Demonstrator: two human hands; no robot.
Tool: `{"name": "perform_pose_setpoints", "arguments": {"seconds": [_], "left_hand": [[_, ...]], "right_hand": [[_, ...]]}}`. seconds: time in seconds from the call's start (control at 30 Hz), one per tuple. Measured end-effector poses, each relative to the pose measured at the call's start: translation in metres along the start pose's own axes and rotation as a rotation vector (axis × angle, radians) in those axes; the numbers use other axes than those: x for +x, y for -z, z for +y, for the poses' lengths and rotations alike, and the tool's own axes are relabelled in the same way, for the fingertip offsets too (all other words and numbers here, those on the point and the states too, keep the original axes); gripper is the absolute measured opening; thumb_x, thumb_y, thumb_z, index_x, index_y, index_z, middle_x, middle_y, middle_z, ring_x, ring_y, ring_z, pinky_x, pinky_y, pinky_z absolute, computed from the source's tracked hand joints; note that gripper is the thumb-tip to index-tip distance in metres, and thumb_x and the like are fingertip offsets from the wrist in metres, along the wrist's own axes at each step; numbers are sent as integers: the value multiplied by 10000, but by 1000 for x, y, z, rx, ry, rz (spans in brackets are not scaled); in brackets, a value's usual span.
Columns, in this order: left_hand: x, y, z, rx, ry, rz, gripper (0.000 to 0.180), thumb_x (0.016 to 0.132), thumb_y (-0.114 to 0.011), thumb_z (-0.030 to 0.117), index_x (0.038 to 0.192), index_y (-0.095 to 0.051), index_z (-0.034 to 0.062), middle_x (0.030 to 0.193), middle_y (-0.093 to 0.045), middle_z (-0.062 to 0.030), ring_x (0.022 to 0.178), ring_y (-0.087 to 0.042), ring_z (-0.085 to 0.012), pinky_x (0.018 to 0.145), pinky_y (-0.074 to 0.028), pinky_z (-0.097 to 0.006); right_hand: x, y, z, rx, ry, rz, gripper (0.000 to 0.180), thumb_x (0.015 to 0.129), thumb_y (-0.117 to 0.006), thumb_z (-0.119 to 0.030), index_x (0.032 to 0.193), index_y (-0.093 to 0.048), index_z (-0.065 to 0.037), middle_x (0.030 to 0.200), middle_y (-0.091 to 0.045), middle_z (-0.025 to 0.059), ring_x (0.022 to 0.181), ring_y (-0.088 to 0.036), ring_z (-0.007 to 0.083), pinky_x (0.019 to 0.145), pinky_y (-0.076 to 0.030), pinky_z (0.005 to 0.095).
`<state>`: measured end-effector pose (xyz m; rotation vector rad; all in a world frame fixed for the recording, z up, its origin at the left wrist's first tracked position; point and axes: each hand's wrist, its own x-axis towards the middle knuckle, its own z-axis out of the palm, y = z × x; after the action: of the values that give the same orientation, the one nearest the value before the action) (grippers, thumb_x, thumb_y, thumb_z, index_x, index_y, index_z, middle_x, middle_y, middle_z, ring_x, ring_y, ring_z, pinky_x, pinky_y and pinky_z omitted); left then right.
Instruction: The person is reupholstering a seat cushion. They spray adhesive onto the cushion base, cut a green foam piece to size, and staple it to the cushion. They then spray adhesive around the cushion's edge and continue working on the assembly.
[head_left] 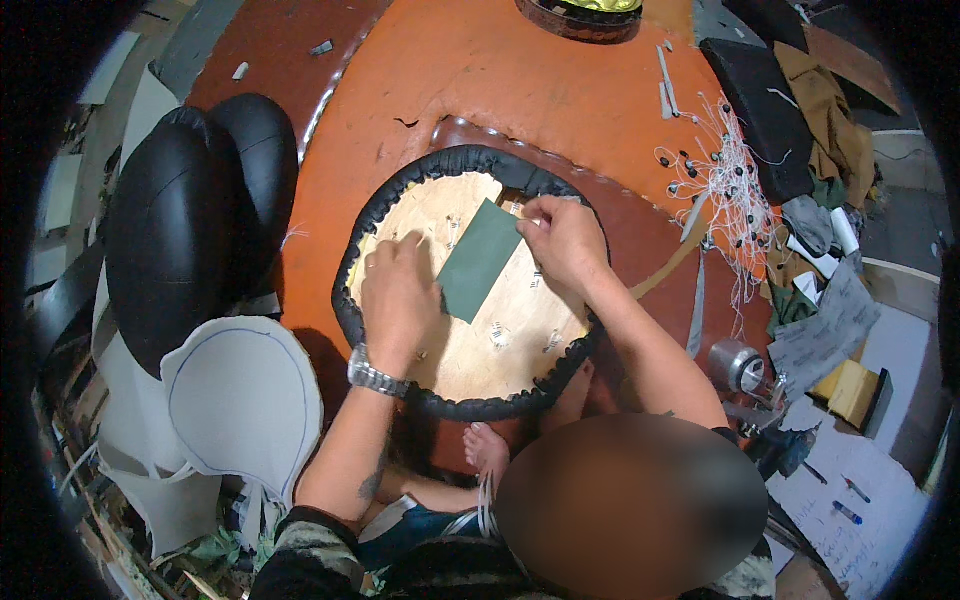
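Note:
A round padded seat [385,205] lies wood side up in front of me, its black cover gathered over the rim around a pale wooden base [510,365]. Across that base slants a rectangular piece of green sheet material [480,262]. My right hand [568,240] pinches the green piece at its upper right edge, thumb and forefinger together. Beside the piece's lower left edge, my left hand [398,290] lies on the wood with its fingers stretched out. Small metal-looking bits and marks dot the wood near the piece.
Black padded cushions [165,230] and white shaped panels [240,400] stand at left. To the right lie tangled white cords with black ends [725,185], a clear jar [737,367] and a yellow block [848,390]. A round tin [580,22] sits at the far edge.

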<state>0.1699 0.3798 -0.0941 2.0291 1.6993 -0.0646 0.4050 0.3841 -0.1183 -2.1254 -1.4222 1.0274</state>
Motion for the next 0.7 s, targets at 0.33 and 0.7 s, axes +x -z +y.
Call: {"name": "perform_pose_setpoints", "arguments": {"seconds": [0.33, 0.7], "left_hand": [[-18, -66, 35, 108, -362, 53, 842, 1027, -503, 591, 1632, -345, 28, 1734, -266, -164, 1621, -186, -343, 1262, -92, -680], [-24, -74, 38, 194, -319, 68, 783, 1037, -486, 589, 1663, -328, 148, 1752, -194, -192, 1625, -160, -373, 1234, -82, -731]], "right_hand": [[-257, 46, 183, -115, -152, -36, 208, 953, -738, -245, 963, -725, -37, 841, -685, 155, 802, -662, 333, 730, -523, 443], [-506, -46, 310, 261, -1108, -29, 262, 977, -734, -245, 1024, -697, 10, 897, -714, 71, 832, -651, 177, 767, -521, 369]]}}
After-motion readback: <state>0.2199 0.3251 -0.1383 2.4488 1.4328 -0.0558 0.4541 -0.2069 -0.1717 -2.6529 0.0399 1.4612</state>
